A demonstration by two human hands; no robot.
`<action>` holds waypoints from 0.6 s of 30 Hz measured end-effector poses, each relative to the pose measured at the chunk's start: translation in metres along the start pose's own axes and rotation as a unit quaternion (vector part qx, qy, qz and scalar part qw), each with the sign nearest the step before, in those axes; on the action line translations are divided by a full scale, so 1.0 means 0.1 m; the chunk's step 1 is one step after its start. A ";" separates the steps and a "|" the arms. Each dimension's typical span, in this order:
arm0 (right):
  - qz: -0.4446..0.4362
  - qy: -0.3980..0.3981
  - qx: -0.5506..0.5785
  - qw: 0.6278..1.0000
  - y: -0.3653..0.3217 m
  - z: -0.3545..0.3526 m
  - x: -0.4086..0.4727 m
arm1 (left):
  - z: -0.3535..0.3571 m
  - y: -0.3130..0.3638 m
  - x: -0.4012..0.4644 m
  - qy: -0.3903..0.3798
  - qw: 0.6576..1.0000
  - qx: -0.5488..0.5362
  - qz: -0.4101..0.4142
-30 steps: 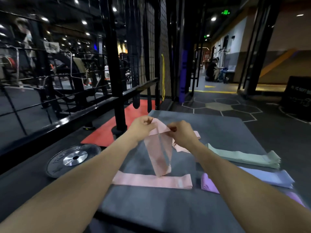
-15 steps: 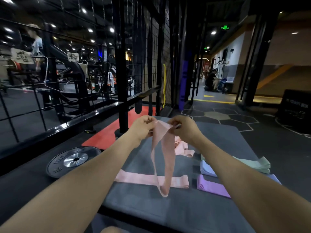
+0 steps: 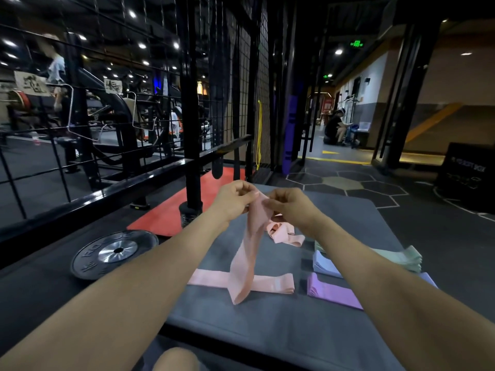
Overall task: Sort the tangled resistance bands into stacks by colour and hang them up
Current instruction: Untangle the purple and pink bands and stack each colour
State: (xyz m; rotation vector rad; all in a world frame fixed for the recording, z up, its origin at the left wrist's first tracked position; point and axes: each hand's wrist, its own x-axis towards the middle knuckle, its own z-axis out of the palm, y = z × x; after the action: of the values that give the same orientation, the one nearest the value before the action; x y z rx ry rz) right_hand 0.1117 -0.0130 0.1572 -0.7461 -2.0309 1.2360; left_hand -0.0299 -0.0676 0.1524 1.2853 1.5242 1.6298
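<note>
While both hands pinch its top edge, left hand (image 3: pixel 235 198) and right hand (image 3: pixel 288 203) close together, a pink band (image 3: pixel 247 253) hangs twisted, its tip over the flat pink band (image 3: pixel 270 282) on the mat (image 3: pixel 267 330). Laid down twisted, it could stack crooked; a slip drops it near the pink tangle (image 3: pixel 281 232).

Both forearms are seen bare back from the fingers (image 3: pixel 242 190); no sleeve, watch, ring or glove is worn. A bare knee (image 3: pixel 175 360) is seen.
</note>
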 end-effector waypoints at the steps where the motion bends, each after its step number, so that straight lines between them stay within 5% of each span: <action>1: 0.004 0.020 -0.011 1.000 0.02 0.00 0.02 | 0.01 -0.01 0.00 0.000 1.000 0.020 0.006; 7: 0.046 0.093 -0.099 0.990 0.18 -0.15 0.08 | 0.02 -0.12 0.00 -0.009 0.997 0.072 0.015; 13: 0.041 0.109 -0.025 0.993 0.17 -0.13 0.15 | 0.17 -0.26 -0.08 -0.104 0.988 0.112 -0.011; 18: 0.006 0.070 -0.002 0.998 0.04 -0.06 0.18 | 0.16 -0.24 -0.03 -0.007 0.997 0.072 -0.002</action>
State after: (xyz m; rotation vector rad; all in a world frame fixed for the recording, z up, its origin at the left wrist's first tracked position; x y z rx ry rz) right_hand 0.1055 0.0055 0.1598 -0.8244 -1.9180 1.1541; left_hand -0.0195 -0.0584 0.1267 1.3647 1.6606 1.5283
